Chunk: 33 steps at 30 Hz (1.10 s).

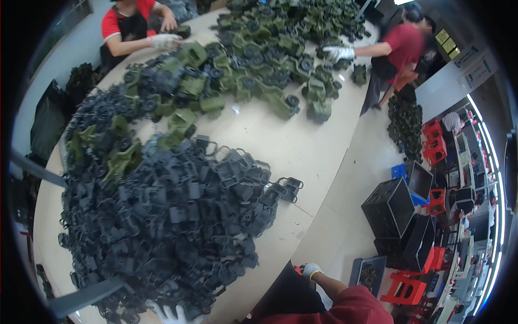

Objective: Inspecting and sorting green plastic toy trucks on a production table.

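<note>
A big heap of dark grey plastic frame-like parts (178, 216) covers the near left of the pale table (318, 162). My left hand (166, 314), in a white glove, is at the heap's near edge by the lower rim, fingers spread and nothing visible in them. My right hand (309, 271), gloved in white with a yellowish cuff, is beside the table's edge against a black apron (286, 297). A small red thing shows by its fingertips; the fingers are too hidden to read. Beyond the grey heap lie green toy vehicle bodies (189, 86) with black wheels.
Two co-workers stand across the table: one in red and black (127, 27) at far left, one in maroon (402, 46) at far right, gloved hands among green pieces. Black crates (388, 208), red stools (404, 286) and a grey bin (369, 272) stand on the floor at right.
</note>
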Available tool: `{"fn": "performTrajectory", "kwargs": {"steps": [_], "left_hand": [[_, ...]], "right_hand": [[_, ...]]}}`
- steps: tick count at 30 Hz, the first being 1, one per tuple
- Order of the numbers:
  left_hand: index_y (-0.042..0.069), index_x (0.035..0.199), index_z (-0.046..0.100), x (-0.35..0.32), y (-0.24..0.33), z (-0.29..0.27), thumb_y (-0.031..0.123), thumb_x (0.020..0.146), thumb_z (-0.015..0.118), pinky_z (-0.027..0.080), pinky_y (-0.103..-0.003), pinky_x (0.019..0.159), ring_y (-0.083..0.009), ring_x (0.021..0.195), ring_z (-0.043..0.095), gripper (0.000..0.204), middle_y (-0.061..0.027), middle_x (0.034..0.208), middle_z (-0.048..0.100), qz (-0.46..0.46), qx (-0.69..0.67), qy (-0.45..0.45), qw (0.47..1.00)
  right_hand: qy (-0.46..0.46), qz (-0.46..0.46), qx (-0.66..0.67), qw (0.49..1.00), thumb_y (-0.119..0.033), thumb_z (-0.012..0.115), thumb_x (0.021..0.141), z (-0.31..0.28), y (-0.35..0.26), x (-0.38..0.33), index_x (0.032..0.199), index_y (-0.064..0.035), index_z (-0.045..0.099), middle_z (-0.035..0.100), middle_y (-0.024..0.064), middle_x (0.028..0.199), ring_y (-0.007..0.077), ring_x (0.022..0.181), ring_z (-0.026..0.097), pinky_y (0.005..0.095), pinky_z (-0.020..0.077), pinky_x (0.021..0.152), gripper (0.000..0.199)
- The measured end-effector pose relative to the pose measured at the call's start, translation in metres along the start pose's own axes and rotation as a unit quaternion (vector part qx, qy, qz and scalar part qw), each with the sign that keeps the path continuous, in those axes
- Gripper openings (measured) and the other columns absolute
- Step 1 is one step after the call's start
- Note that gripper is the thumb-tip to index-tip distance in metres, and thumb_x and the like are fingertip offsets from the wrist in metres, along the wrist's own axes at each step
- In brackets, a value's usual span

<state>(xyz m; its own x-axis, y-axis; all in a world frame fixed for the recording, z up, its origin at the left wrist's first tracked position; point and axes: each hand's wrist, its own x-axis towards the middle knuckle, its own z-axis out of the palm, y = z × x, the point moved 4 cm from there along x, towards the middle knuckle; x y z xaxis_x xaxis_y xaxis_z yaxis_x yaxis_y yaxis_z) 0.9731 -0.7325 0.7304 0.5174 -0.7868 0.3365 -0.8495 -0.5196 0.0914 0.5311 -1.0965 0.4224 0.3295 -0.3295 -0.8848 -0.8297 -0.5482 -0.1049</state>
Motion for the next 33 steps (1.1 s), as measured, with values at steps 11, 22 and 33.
{"fn": "performTrajectory", "kwargs": {"steps": [11,22,33], "left_hand": [[0.006,0.157,0.026,0.022,0.011,0.064,0.077,0.089,0.045,0.024,-0.073,0.11,-0.0528,0.14,0.034,0.1,-0.0204,0.162,0.024,0.017,-0.016,-0.113,0.993],[0.001,0.157,0.024,-0.049,-0.008,0.028,0.081,0.086,0.046,0.032,-0.066,0.109,-0.0569,0.138,0.033,0.109,-0.0311,0.157,0.025,-0.188,-0.025,-0.103,0.976],[-0.003,0.152,0.028,-0.028,0.013,0.013,0.069,0.089,0.044,0.028,-0.067,0.11,-0.0567,0.136,0.035,0.097,-0.0353,0.149,0.034,-0.085,0.111,-0.061,0.988]], "right_hand": [[-0.104,-0.036,0.235,0.966,-0.047,0.063,0.086,0.12,0.032,0.066,0.117,-0.0131,0.07,0.073,0.013,0.114,0.0295,0.1,0.071,0.0447,0.0539,0.087,0.046],[-0.171,-0.154,0.196,0.953,-0.045,0.065,0.084,0.125,-0.017,0.088,0.112,-0.0121,0.072,0.073,0.0128,0.108,0.0278,0.094,0.07,0.0436,0.0542,0.083,0.043],[-0.148,-0.258,0.06,0.953,-0.044,0.067,0.083,0.0,0.001,0.127,0.107,-0.0112,0.073,0.074,0.0125,0.103,0.0262,0.088,0.07,0.0425,0.0546,0.079,0.041]]}}
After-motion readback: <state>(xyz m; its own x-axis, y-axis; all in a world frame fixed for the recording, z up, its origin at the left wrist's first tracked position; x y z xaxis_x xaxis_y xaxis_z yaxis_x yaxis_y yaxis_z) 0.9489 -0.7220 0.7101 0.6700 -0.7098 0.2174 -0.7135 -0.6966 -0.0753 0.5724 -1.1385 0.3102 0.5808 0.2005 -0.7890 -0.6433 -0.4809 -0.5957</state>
